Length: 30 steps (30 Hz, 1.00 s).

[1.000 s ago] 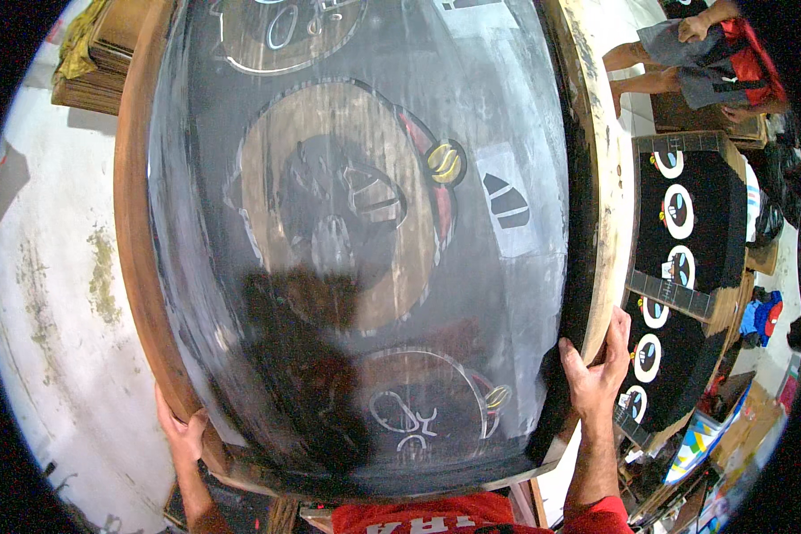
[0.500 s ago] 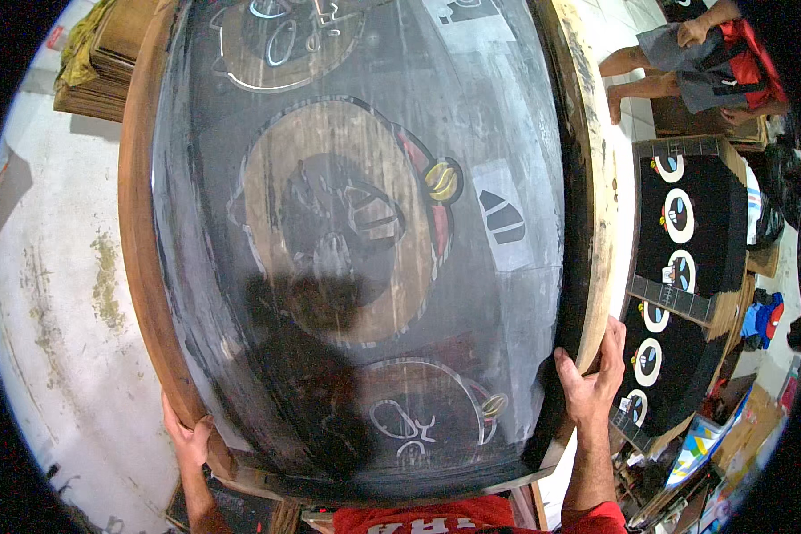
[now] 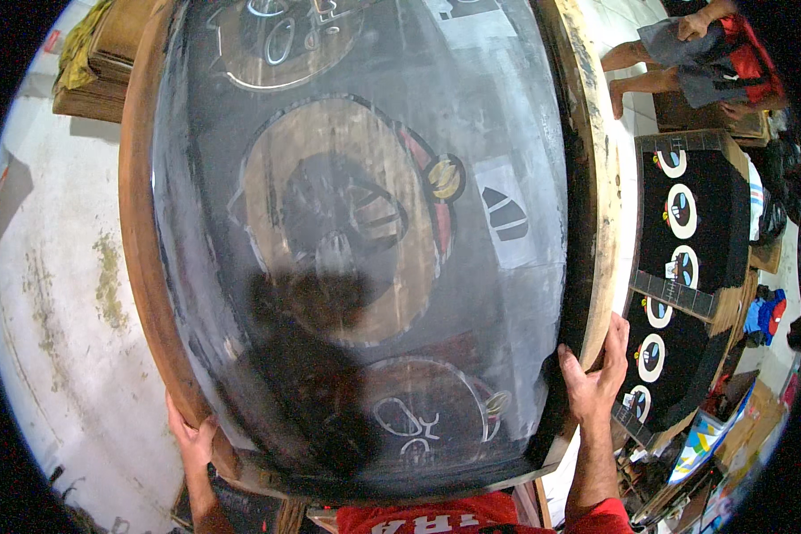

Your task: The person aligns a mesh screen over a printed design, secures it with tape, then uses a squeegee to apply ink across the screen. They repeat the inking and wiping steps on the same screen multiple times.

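Observation:
A large wooden-framed printing screen (image 3: pixel 139 222) fills the middle of the view, reaching from near my body to the top edge. Its dark, smeared mesh (image 3: pixel 516 116) bears ring-shaped designs with small yellow and red parts. At the near left corner, my left hand (image 3: pixel 190 436) is closed around the wooden rail, thumb on top. My right hand (image 3: pixel 594 378) grips the right rail near its close end, with the thumb on the inner edge and fingers over the outer side. The undersides of both grips are hidden by the frame.
To the right lie black panels (image 3: pixel 716 214) printed with rows of white rings. Beyond them stands another person (image 3: pixel 694 62) in grey shorts. Stacked brown boards (image 3: pixel 120 58) sit at the far left on a stained pale floor (image 3: pixel 71 285). Assorted clutter (image 3: pixel 712 445) lies at lower right.
Both hands keep their hold on the screen, which stays almost in the same place. The panels at right appear shifted very slightly in the picture.

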Available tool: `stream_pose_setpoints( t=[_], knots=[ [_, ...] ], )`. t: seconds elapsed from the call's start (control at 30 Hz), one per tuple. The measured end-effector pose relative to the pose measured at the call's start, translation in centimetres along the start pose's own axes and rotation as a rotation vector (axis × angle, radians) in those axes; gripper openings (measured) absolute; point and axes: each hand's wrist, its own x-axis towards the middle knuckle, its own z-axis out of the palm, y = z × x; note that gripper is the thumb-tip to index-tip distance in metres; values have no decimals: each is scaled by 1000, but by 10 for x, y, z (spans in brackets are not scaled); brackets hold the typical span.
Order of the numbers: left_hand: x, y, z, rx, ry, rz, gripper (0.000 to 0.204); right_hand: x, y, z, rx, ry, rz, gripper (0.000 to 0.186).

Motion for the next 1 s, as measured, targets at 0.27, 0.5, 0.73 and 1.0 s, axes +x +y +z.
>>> stream_pose_setpoints(
  t=[0.27,0.5,0.73,1.0],
  knots=[
    [3,22,7,52,-69,-10,97,-3,10,2,17,2,13,61],
    [4,33,17,-1,-84,38,91,-6,18,1,29,-8,3,63],
    [8,37,18,2,-96,-64,90,-5,19,-1,20,-25,40,65],
    [9,39,21,-76,-129,77,87,-6,19,-2,-63,-10,24,65]
  ],
)
